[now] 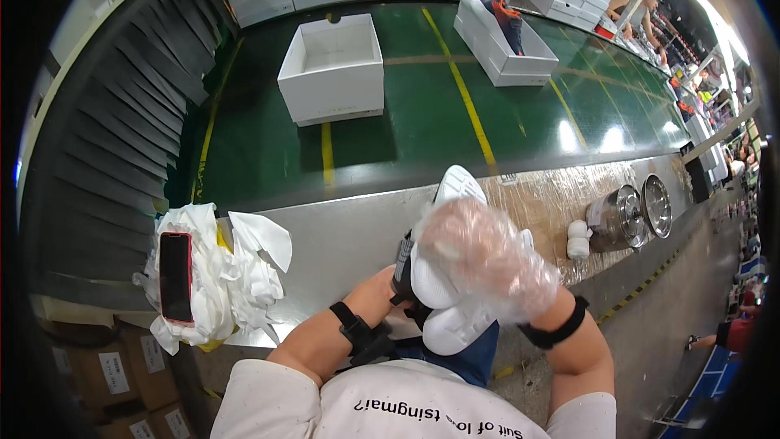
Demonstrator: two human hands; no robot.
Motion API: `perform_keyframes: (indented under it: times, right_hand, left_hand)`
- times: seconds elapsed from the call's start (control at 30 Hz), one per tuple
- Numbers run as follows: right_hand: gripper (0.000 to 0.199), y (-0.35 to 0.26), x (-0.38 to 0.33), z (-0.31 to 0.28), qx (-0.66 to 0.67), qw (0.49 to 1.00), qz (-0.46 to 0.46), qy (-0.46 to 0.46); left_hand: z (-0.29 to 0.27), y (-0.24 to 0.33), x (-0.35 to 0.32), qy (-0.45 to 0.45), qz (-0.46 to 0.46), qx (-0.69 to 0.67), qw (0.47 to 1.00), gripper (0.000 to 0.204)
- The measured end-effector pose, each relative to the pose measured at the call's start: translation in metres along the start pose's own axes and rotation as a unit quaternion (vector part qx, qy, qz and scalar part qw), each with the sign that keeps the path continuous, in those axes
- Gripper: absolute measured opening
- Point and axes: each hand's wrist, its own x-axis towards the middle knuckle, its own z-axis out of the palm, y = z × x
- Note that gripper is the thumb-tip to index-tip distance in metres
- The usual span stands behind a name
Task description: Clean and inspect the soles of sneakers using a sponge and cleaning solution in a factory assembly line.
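A pair of white sneakers (435, 280), soles partly showing, is held up close in front of my body at the near edge of the table. My right hand (475, 248), in a clear, crinkled plastic glove, is closed over them from the right. The sneakers hide most of my left hand, fingers included; it reaches in from the left, with black gear (403, 264) visible beside the shoes. Black straps circle both forearms. To the left lies a heap of white tissue paper (252, 276), topped by a dark-screened phone (175, 276) in a red case.
On the green conveyor (422, 130) stand an open white box (331, 97) and a box (520, 69) holding dark shoes with orange trim. A steel canister (617, 219) with its lid open sits right, beside a small white object (578, 240). Black strip curtains (122, 106) hang left.
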Motion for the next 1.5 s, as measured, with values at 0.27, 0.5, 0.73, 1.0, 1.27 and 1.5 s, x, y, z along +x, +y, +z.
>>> perform_keyframes:
  times: [0.27, 0.5, 0.73, 1.0, 1.27, 1.5]
  right_hand:
    - [0.042, 0.013, -0.016, 0.009, -0.025, 0.997, 0.011, 0.066]
    - [0.037, -0.004, 0.006, -0.008, -0.011, 0.999, 0.015, -0.043]
    - [0.033, 0.008, 0.01, -0.016, -0.073, 0.991, -0.084, 0.07]
    - [0.042, 0.019, 0.005, -0.005, 0.01, 0.999, -0.012, 0.039]
    - [0.034, -0.009, 0.0, 0.011, 0.017, 0.999, -0.028, -0.005]
    - [0.034, 0.056, 0.0, 0.007, -0.199, 0.978, -0.012, 0.058]
  left_hand:
    - [0.023, 0.012, 0.088, 0.006, 0.025, -0.016, 1.0, 0.045]
    - [0.026, 0.013, 0.078, 0.011, 0.052, -0.017, 0.998, 0.046]
    - [0.032, 0.017, 0.08, -0.003, 0.064, -0.01, 0.998, 0.046]
    - [0.044, 0.028, 0.091, -0.009, 0.064, -0.024, 0.998, 0.046]
    - [0.052, 0.038, 0.103, 0.0, 0.078, -0.042, 0.996, 0.046]
    - [0.062, 0.042, 0.106, -0.021, 0.051, -0.021, 0.998, 0.047]
